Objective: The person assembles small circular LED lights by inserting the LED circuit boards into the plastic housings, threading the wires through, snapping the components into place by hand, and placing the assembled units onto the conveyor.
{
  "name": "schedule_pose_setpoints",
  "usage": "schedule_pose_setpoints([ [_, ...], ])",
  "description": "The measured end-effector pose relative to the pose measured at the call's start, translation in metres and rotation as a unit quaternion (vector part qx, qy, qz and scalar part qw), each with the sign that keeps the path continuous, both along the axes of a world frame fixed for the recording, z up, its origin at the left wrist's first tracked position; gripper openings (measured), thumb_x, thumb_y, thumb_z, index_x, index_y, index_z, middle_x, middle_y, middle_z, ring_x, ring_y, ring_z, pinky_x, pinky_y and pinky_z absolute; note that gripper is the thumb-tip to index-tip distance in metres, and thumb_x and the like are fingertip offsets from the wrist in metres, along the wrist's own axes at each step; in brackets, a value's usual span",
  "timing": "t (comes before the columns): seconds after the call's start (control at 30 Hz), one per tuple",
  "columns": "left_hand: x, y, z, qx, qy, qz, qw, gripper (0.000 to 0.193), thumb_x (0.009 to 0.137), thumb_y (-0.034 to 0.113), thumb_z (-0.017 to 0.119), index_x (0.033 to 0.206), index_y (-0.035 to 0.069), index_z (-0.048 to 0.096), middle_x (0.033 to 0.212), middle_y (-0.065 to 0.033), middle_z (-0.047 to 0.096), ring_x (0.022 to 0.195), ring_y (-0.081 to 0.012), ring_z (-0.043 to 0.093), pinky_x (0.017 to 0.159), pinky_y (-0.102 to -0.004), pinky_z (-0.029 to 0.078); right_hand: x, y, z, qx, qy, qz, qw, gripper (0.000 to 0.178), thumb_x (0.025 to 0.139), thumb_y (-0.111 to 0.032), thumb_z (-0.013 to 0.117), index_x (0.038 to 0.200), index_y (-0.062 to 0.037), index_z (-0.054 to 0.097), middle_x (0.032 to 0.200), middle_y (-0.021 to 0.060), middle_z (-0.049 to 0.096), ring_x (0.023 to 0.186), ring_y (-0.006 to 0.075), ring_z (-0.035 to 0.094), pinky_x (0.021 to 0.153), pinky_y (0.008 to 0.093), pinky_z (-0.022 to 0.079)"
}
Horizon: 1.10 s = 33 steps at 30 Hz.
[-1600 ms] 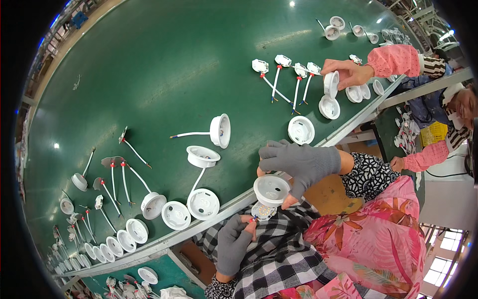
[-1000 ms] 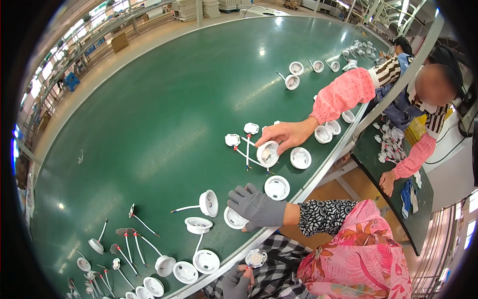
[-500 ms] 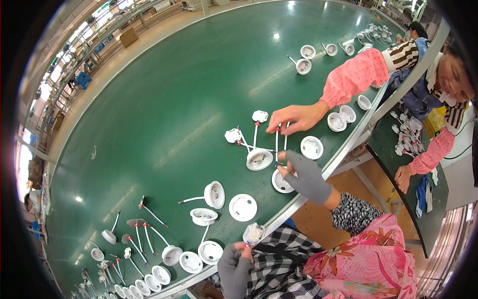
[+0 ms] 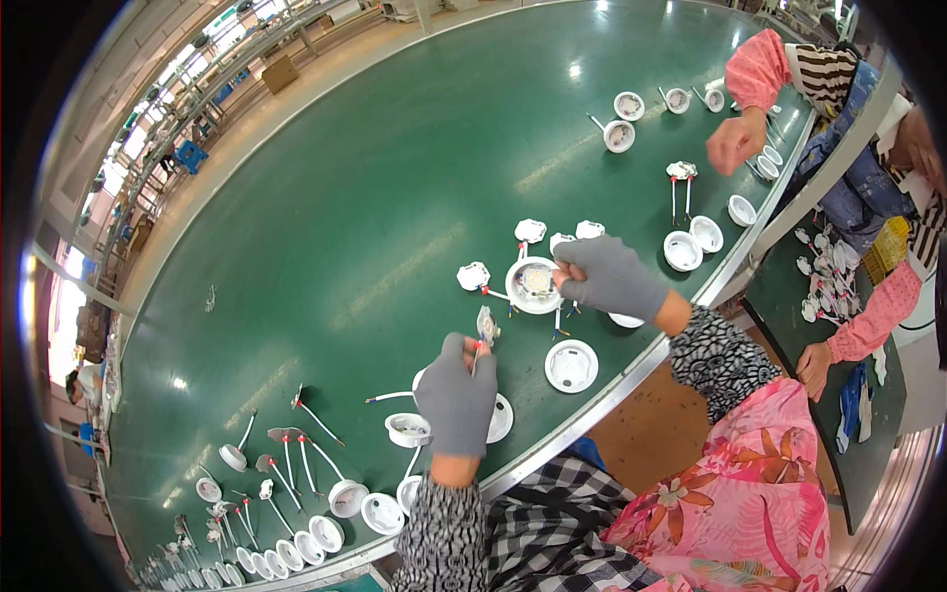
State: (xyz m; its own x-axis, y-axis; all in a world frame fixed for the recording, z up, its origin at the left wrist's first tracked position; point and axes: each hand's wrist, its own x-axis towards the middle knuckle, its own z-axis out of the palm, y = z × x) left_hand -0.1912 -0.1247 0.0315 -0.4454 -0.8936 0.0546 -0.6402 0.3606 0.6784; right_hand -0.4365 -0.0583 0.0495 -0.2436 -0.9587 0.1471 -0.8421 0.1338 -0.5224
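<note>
No lettering can be read; no numbers either.

The green table (image 4: 345, 207) carries a row of white cups (image 4: 308, 548) at lower left of the frame. Cups with cables (image 4: 619, 137) lie at upper right.

Pinched a small white board (image 4: 486, 327) by its wired end in the gloved left hand (image 4: 458, 393), tilted above the green surface (image 4: 345, 217). Gripped the rim of a white cup (image 4: 513, 287) with the gloved right hand (image 4: 614, 280). Had 4 wired boards (image 4: 473, 276) near that cup, on its left and far sides. Had 1 slotted round cup (image 4: 575, 371) lying by the near edge, and a row of cups (image 4: 326, 534) along that edge toward its left end. Had a co-worker's blurred hand (image 4: 735, 145) above the surface near its right edge.
</note>
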Motion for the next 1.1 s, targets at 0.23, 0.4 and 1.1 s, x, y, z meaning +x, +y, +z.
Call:
schedule_pose_setpoints([
  [0.23,-0.003,-0.02,-0.012,-0.172,0.011,-0.068,0.983,0.024,0.09,0.022,0.063,0.106,0.004,0.062,0.099,-0.0137,0.067,0.091,-0.0285,0.065,0.081,-0.0385,0.05,0.001,0.018,0.062,0.084,-0.083,0.229,0.966,0.023,0.085,-0.027,0.063,0.08,-0.0048,0.058,0.064,0.0091,0.052,0.058,0.026,0.053,0.057,0.0387,0.042],
  [0.4,0.034,0.006,0.074,0.152,0.173,-0.255,0.939,0.037,0.099,0.026,0.056,0.129,0.004,0.056,0.109,-0.0117,0.062,0.093,-0.0191,0.06,0.079,-0.0329,0.047,0.03,0.009,0.082,0.192,-0.068,0.366,0.908,0.023,0.083,-0.027,0.064,0.081,-0.0047,0.058,0.065,0.0113,0.052,0.061,0.0311,0.056,0.057,0.0401,0.042],
  [1.1,0.133,0.081,0.06,0.325,0.411,0.064,0.85,0.04,0.101,0.017,0.04,0.137,-0.001,0.043,0.111,-0.0109,0.061,0.085,-0.0123,0.058,0.071,-0.0264,0.05,0.211,0.054,0.03,0.098,-0.58,0.126,0.799,0.044,0.102,-0.026,0.054,0.134,0.0037,0.047,0.106,0.0075,0.062,0.088,0.0092,0.059,0.075,0.025,0.051],
])
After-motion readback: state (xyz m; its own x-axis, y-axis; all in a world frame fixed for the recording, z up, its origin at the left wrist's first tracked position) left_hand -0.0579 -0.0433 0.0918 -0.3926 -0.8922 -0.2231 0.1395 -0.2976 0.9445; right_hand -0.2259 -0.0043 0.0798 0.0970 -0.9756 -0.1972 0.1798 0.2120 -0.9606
